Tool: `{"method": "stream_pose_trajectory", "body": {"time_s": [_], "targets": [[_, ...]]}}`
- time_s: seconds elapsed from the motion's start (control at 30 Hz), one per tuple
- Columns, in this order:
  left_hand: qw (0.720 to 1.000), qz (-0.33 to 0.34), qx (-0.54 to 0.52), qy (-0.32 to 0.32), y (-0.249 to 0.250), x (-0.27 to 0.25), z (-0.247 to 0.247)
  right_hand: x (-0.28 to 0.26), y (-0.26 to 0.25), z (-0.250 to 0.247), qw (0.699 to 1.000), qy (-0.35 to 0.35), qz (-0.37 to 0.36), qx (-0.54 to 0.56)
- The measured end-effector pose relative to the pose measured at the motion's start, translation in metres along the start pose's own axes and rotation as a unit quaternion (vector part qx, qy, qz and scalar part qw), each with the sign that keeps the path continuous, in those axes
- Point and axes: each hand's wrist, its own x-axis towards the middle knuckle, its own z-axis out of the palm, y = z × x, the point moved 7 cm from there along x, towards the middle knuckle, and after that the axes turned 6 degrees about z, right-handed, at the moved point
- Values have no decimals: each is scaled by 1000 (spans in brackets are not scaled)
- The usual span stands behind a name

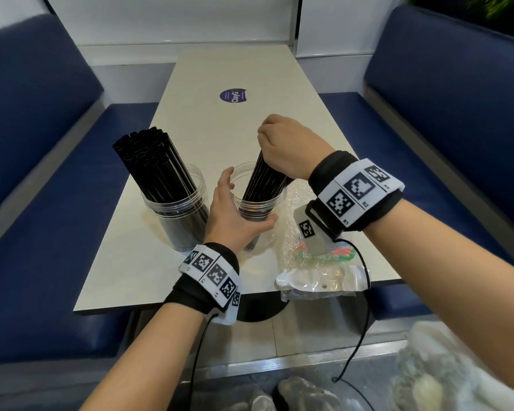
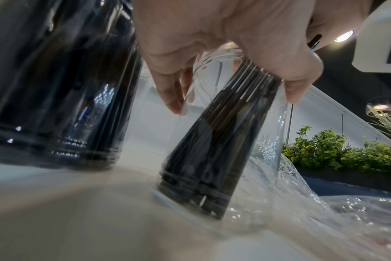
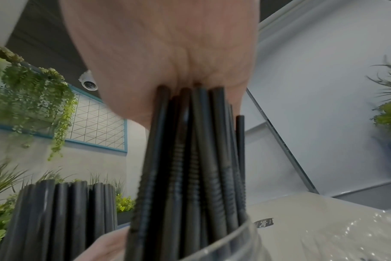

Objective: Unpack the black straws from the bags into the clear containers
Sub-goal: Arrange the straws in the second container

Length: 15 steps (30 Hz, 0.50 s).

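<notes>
**Straws lowered into the right jar**

A bundle of straws (image 1: 266,179) was gripped from above by the right hand (image 1: 288,146), fingers curled tightly round it, its lower end inside the right jar (image 1: 261,210); that jar was clasped by the left hand (image 1: 235,215); ribbed straw sections were shown only by the right wrist view; a full jar (image 1: 177,221) stood just left; an emptied bag (image 1: 318,262) lay on the table (image 1: 220,69) beside them.

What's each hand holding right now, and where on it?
Right hand grips the bunch of black straws near its top end. Left hand holds the clear container around its side wall.
</notes>
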Motion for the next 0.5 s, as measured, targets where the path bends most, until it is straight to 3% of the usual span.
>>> {"method": "stream_pose_trajectory", "body": {"time_s": [0.2,0.5], "targets": [[1000,-6,1,-3,0,0,0,-3,5,4,998,26,-38,-32],[1000,-12,6,-7,-1,-1,0,-14,6,1,999,48,-20,-6]]}}
